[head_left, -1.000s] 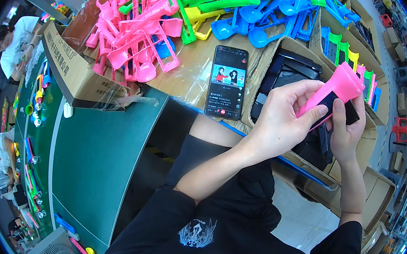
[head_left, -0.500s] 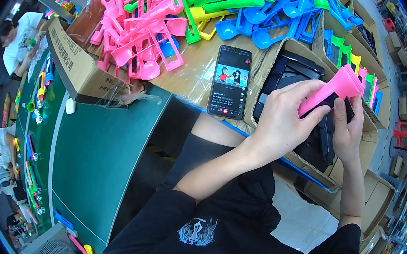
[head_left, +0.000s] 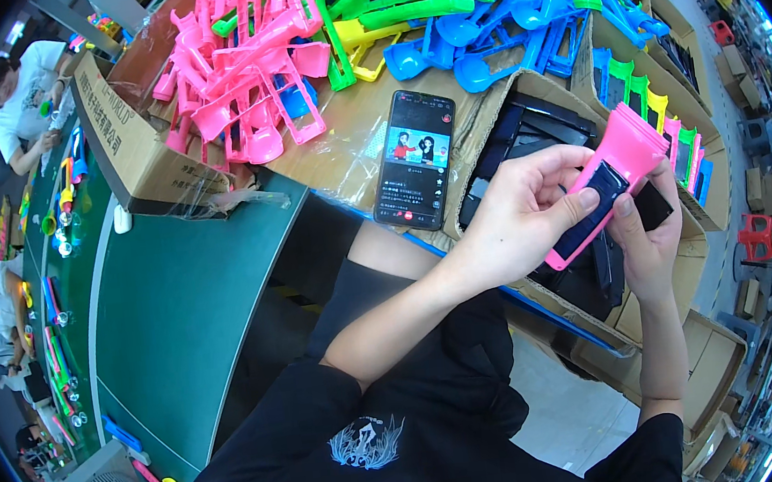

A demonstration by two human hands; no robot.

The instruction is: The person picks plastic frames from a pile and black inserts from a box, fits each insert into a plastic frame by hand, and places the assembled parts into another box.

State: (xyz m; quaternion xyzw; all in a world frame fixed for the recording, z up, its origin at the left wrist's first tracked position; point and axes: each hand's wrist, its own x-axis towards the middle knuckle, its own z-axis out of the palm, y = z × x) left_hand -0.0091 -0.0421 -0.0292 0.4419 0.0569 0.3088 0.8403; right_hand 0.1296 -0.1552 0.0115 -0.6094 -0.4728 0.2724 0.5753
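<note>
- I am looking down on an open brown cardboard box [head_left: 474, 152] of flat black plastic pieces [head_left: 543, 124]; both hands are hanging above it.
- The person's left hand [head_left: 510, 217] is ending a forearm that is slanting up from lower left; its fingers are curling behind the work, its thumb lying across the front.
- The right hand [head_left: 652, 246] is standing nearly upright over its forearm, palm turning inward, thumb pointing up.
- The left is clasping a flared, bright pink plastic casing [head_left: 628, 148], which is tilting between the hands, wide end to the upper right, narrow end jutting below the left thumb.
- A black rectangular panel [head_left: 613, 181] is filling the casing's front, under that thumb.
- The right is pinching a small dark plate [head_left: 653, 206] just beside the casing; I cannot tell whether its fingers are also supporting the pink part.
</note>
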